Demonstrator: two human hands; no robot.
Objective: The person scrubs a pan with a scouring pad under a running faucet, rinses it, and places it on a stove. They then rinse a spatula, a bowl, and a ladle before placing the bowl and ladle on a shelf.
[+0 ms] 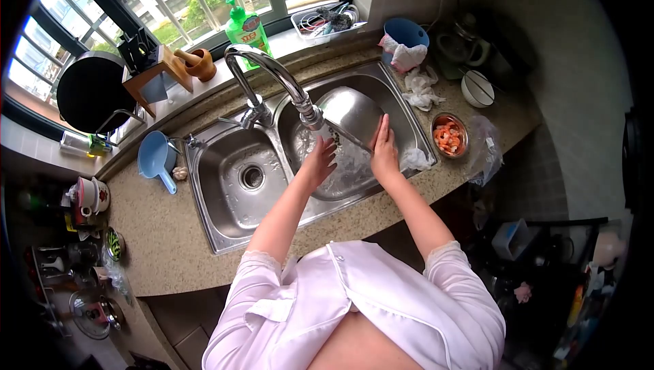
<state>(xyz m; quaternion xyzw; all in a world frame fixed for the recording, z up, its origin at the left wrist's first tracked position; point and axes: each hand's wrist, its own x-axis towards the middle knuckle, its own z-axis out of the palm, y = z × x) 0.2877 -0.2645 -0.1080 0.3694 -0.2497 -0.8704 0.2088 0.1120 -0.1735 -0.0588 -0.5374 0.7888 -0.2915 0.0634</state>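
1. Counter [163, 234]: speckled stone, running from 8 o'clock to 3 o'clock around the person. It carries the double sink [219, 228].
2. Sink: the left basin holds nothing but its drain [252, 177]. All the work is in the right basin.
3. Steel bowl [347, 106]: the thing being handled. It sits tilted at the 12 o'clock end of the right basin, just past the tap head.
4. Tap [269, 63]: swung over the right basin, spout above the left fingers. Water appears to run, though the stream is faint.
5. Right hand [383, 153]: open and flat, fingers straight, laid against the bowl's rim at its 4 o'clock side. It is not gripping.
6. Left hand [319, 160]: unclenched with fingers spread under the spout. It holds nothing that I can see.
7. Clear film [351, 169]: seemingly plastic, lying wet in the basin between and below the hands.
8. Judgement: this is a rinsing step. Shifting the bowl would call for a firm hold on its wet rim, and the flat right hand does not give that.
9. Obstructions: the tap neck crowds the bowl at 10 o'clock and the film lies underfoot. A dish of orange pieces [449, 135] stands at 3 o'clock, close to the basin edge.
10. Also present: a green soap bottle [246, 28] at 11 o'clock, a blue scoop [155, 157] at 9 o'clock and crumpled paper [421, 87] at 1 o'clock.
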